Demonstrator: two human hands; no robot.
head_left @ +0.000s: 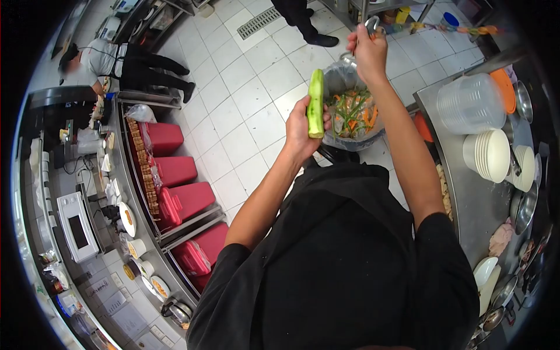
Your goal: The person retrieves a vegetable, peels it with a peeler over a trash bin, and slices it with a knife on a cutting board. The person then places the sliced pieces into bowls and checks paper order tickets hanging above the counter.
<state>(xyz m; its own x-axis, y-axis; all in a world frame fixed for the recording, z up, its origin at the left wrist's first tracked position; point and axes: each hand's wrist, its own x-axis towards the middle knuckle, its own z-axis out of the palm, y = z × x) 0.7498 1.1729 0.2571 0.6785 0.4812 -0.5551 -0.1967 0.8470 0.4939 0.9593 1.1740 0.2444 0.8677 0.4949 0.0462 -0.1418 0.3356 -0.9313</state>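
My left hand (300, 125) is wrapped round a mostly peeled cucumber (315, 105), pale green with a few darker patches, held upright near the bin's left rim. Raised above the bin's far right side, my right hand (368, 55) is closed on a shiny metal peeler (371, 24); its blade is hard to make out. Below both hands stands a round bin (364, 142) lined with a clear plastic bag. Green and orange peelings (353, 114) lie inside it.
On the right, a steel counter (458, 201) carries clear plastic tubs (469, 105) and stacked white bowls (487, 154). Red bins (189, 204) stand under the left counter. A co-worker (108, 61) bends at the upper left; another person's dark shoe (322, 40) shows on the tiled floor.
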